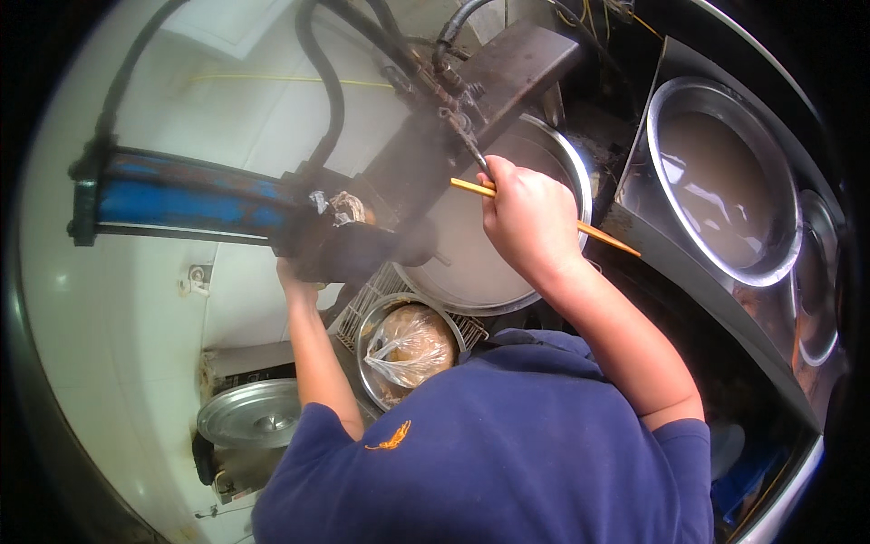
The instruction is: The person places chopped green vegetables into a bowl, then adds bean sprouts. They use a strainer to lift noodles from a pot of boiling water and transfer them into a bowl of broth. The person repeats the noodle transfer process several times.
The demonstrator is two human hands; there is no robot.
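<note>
My right hand (528, 218) is closed round wooden chopsticks (609, 238) and the end of a thin metal lever (467, 138). The lever belongs to a dark press (353, 245) with a blue cylinder (181, 201), standing over a large pot (583, 168) of cloudy liquid. Steam blurs the press's middle. My left hand (295, 276) is at the underside of the press, its fingers mostly hidden behind the dark metal. A crumpled pale cloth or bag (348, 208) sits on top of the press. Close to my body, a metal bowl (362, 349) holds a brown mass, perhaps dough, under clear plastic (412, 340).
A wide metal basin (660, 102) of cloudy water stands at the right, beside a smaller basin (820, 349). Black hoses (324, 82) hang over the press. A round metal lid (249, 417) lies at lower left. The bowl rests by a wire rack (367, 295).
</note>
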